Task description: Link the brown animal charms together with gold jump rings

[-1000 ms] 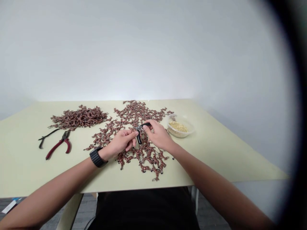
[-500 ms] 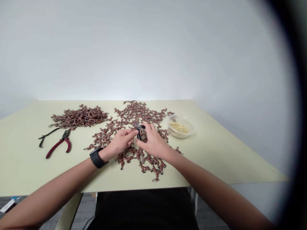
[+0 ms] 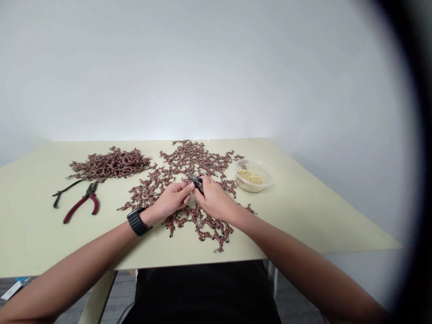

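My right hand (image 3: 216, 198) is wrapped round black-handled pliers (image 3: 197, 184), whose metal jaws point up and left. Close against them, my left hand (image 3: 173, 198) pinches with thumb and forefinger; the small piece between those fingertips is too small and hidden to name. Both hands hover over a wide spread of brown animal-shaped figurines (image 3: 189, 158), many of them under or around my fingers. A black watch (image 3: 137, 221) is on my left wrist.
A dense heap of similar brown figurines (image 3: 111, 163) lies at the left. In front of it rest red-handled pliers (image 3: 81, 202) and a thin black tool (image 3: 60, 195). A clear plastic bowl (image 3: 270, 182) with small gold pieces stands at the right. Behind the pale table (image 3: 320, 211) rises a wall.
The pliers in my right hand have turned, and their handles have come closer together as my fingers closed. My left hand keeps its pinch almost in place. The view has shifted slightly.
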Tool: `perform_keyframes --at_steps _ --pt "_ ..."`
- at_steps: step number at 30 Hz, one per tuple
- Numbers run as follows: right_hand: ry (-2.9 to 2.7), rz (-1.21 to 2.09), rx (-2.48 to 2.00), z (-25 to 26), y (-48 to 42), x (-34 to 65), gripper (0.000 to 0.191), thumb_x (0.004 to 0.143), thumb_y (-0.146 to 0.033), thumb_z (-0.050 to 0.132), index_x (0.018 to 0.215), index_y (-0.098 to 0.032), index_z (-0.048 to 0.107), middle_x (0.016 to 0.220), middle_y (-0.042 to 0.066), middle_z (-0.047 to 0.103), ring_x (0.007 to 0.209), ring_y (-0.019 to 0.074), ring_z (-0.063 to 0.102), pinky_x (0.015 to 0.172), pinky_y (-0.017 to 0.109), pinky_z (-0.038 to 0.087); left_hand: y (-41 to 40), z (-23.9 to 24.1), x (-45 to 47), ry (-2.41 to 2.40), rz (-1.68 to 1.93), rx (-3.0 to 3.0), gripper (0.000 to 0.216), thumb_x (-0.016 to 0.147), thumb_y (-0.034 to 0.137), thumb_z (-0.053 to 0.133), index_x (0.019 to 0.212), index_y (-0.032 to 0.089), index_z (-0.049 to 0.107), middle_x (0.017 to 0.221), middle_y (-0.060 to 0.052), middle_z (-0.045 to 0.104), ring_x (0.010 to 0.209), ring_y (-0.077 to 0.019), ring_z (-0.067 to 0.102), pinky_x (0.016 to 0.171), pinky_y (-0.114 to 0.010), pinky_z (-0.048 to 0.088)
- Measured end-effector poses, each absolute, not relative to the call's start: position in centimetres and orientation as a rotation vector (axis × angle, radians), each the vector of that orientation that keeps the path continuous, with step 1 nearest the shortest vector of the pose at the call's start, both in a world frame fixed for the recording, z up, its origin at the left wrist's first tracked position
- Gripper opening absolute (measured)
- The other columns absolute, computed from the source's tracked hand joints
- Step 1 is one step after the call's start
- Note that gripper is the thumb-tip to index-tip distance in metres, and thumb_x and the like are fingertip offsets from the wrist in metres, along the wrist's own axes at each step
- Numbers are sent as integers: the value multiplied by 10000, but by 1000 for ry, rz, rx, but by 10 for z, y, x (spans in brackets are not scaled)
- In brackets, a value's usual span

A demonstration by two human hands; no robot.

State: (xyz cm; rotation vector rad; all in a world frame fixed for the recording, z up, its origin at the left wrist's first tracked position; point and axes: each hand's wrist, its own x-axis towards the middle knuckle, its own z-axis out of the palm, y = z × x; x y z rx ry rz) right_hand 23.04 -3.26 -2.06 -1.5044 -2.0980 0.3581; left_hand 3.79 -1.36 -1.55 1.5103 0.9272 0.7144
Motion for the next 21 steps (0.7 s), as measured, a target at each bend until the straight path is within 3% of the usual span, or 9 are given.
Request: perform_keyframes --at_steps 7,13,21 --pt "-1997 293 -1576 -21 -13 253 405 1051 -549 323 1082 -198 523 1000 126 653 879 257 624 719 344 428 1 -20 30 870 830 1421 373 956 544 572 1067 189 552 715 42 491 492 -64 394 459 -186 306" --pt "-2034 291 -1571 -21 -2 268 410 1034 -552 365 1139 -199 547 1013 109 650 839 241 604 681 327 415 27 -28 23 985 815 1613 417 957 574 548 984 161 593 735 -13 636 441 -62 422 413 -185 335" --pt "-2190 130 -1427 -29 1 263 340 1017 -488 449 1197 -213 535 1137 111 627 1013 265 596 847 358 451 39 -38 33 883 762 1667 380 998 512 499 897 164 614 544 28 535 446 -89 486 450 -189 384"
